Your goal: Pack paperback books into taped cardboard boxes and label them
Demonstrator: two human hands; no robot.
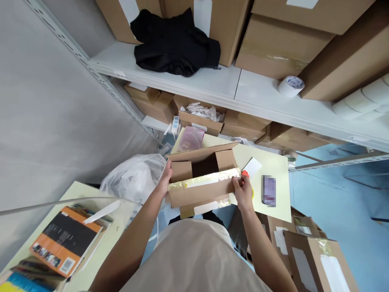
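An open cardboard box [200, 197] with flaps raised is held in front of my body, over the near edge of the pale table. Shiny clear tape and a white strip run along its near flap. My left hand [165, 178] is closed on the box's left end, thumb along the edge. At the right end my right hand [243, 193] pinches the taped flap corner. Just beyond the right fingers shows a red-orange piece [244, 173], and a yellow edge [253, 194] peeks out beside that hand; their kind is hidden. The box's inside is in shadow.
On the pale table [281, 170] lie a white card [252, 167], a blurred-out purple item [269, 190] and a pink packet [191, 138]. A white plastic bag [133, 178] and books [65, 239] are left. Shelves [225, 83] stand ahead; cardboard boxes [319, 259] sit right.
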